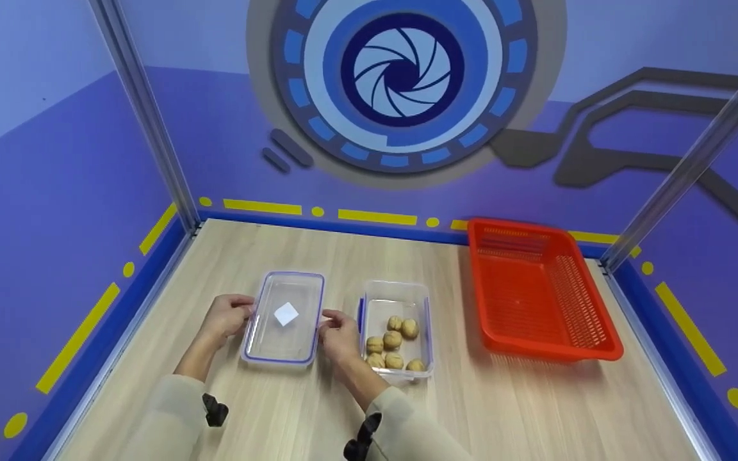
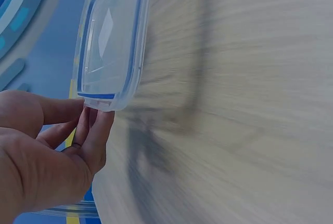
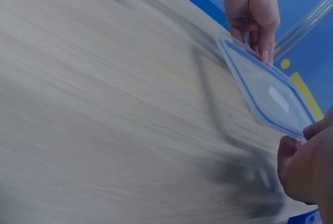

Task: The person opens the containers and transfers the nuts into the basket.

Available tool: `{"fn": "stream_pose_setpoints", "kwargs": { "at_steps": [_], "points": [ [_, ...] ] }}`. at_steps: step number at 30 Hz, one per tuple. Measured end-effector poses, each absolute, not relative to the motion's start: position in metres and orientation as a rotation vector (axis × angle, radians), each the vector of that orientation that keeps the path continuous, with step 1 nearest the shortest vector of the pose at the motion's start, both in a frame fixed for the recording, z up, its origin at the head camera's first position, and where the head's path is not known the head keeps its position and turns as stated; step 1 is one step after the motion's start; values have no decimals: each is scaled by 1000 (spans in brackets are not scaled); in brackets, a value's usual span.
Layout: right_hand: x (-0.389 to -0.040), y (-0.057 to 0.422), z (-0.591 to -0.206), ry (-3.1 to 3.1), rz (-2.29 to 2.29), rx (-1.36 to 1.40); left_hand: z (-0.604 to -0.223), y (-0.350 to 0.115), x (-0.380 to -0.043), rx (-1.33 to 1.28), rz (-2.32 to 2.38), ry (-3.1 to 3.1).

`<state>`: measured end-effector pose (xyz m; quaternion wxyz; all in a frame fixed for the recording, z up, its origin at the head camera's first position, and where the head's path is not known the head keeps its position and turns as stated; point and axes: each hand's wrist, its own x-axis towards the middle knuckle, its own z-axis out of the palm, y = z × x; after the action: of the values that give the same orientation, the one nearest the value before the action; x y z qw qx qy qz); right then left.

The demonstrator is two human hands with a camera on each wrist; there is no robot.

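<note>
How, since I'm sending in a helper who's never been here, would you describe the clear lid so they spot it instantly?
On the wood-grain table, look left past the red basket and the clear container of walnuts. There, the left hand and right hand hold the clear lid. Unlike both, it is flat, with a white diamond-shaped sticker.

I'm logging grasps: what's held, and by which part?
A clear rectangular plastic lid with blue trim, held at opposite long edges by the left hand and right hand.
</note>
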<state>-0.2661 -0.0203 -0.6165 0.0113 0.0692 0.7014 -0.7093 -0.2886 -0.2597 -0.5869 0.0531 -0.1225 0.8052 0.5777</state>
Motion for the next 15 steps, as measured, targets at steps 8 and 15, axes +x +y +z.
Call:
{"fn": "stream_pose_setpoints", "kwargs": {
  "at_steps": [8,15],
  "points": [
    [-268,-19,-627,2415,-2023,236,-595,-255,-291,-378,1767,2407],
    [-266,-23,-627,2574,-1823,131,-602,-256,-289,-365,1612,2586]
  ]
}}
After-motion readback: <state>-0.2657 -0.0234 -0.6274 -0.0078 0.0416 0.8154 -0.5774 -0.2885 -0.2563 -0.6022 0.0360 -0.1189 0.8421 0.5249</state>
